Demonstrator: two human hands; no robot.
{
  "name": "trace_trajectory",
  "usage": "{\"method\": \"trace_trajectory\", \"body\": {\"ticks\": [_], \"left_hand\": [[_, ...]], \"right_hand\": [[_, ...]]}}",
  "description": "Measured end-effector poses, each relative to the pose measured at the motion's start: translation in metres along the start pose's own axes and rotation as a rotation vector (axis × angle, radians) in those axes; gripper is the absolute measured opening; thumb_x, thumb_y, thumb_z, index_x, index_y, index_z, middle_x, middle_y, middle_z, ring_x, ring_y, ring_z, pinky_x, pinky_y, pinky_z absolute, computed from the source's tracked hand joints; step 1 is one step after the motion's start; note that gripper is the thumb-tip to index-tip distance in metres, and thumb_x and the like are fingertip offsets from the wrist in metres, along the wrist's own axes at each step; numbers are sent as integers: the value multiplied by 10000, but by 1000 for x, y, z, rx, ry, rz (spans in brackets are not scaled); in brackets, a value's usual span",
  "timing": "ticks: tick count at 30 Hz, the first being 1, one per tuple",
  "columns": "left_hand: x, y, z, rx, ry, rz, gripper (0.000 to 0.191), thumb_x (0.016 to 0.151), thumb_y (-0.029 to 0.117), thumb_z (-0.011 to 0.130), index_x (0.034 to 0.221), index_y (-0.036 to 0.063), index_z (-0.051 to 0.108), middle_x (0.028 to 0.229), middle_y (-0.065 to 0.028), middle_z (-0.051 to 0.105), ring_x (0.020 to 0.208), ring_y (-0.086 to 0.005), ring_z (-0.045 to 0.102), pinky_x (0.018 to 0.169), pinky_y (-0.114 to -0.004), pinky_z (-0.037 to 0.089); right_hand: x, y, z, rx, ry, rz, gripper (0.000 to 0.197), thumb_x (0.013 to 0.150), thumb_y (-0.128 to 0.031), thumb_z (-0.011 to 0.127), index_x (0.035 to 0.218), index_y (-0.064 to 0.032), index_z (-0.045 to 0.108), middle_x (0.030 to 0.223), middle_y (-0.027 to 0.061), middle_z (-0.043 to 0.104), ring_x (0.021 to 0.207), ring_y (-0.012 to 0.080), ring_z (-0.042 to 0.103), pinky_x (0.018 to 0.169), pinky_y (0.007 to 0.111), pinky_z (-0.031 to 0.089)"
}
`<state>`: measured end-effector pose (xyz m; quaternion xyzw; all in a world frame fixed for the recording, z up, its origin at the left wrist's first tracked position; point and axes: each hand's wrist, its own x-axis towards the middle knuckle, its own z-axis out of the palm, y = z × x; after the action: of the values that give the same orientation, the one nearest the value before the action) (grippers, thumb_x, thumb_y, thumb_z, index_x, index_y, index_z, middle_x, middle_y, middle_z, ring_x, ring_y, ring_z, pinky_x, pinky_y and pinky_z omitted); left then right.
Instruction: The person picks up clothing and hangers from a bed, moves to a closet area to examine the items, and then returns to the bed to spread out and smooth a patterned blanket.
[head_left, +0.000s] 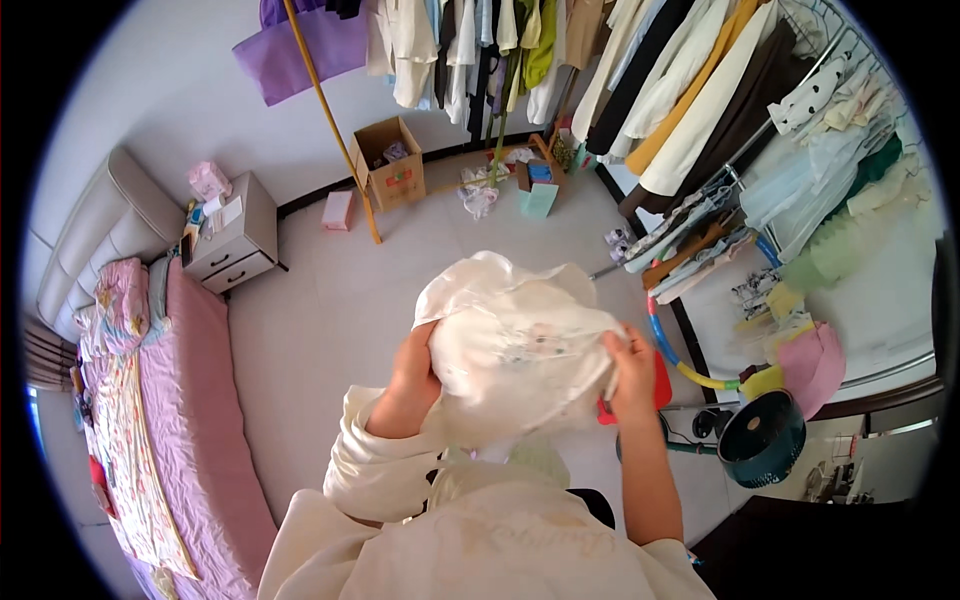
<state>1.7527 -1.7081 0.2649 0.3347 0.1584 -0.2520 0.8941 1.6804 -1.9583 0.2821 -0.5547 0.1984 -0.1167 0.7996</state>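
Between my two hands a white, thin, partly see-through garment (517, 352) is spread at chest height, with small printed or stitched marks on its front. My left hand (411, 379) grips its left edge, the thumb and fingers partly under the cloth. My right hand (630, 367) pinches its right edge between thumb and fingers. The lower part of the cloth is blurred and hangs above my lap. A pale green item (538, 459) shows just below it.
A bed with a pink sheet (202, 390) lies left, beside a grey nightstand (251, 225). Ahead stand a cardboard box (397, 176) and racks of hanging clothes (675, 97). At right are a dark green fan (761, 439) and a colourful hoop (686, 371).
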Motion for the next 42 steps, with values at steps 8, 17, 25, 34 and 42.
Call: {"method": "trace_trajectory", "body": {"ticks": [8,17,25,34,42], "left_hand": [[31,23,22,-10,45,-27,358,885,227,417,1141,-13,491,1069,-123,579,951,-236,574,822,-353,478],[33,27,47,-375,-329,190,397,928,298,313,1215,54,438,1196,-119,505,1071,-288,495,918,-424,407],[46,23,54,-199,-350,331,436,932,342,332,1269,70,378,1246,-119,458,1112,-300,462,925,-438,399],[63,22,25,-318,-353,249,429,929,332,340,1261,65,389,1222,-128,476,1093,-299,480,916,-437,409],[80,31,32,-155,-5,298,405,917,306,403,1196,14,425,1156,-121,510,1054,-251,496,871,-377,431]], "right_hand": [[110,-58,-16,30,-109,-113,161,856,-193,555,905,-45,592,749,-8,537,681,78,497,623,218,398],[121,-41,11,-479,-634,-404,505,663,-10,647,1141,-70,497,1163,60,474,1060,178,469,886,288,397],[123,-19,35,-691,-719,-244,203,772,-36,590,973,-44,562,948,72,592,809,188,547,695,287,444],[117,-14,24,-591,-567,-177,157,848,-175,555,844,-20,575,775,5,581,700,70,491,590,240,400],[101,-28,27,150,-709,232,240,886,-198,507,1028,-10,551,904,18,573,831,78,509,742,226,396]]}}
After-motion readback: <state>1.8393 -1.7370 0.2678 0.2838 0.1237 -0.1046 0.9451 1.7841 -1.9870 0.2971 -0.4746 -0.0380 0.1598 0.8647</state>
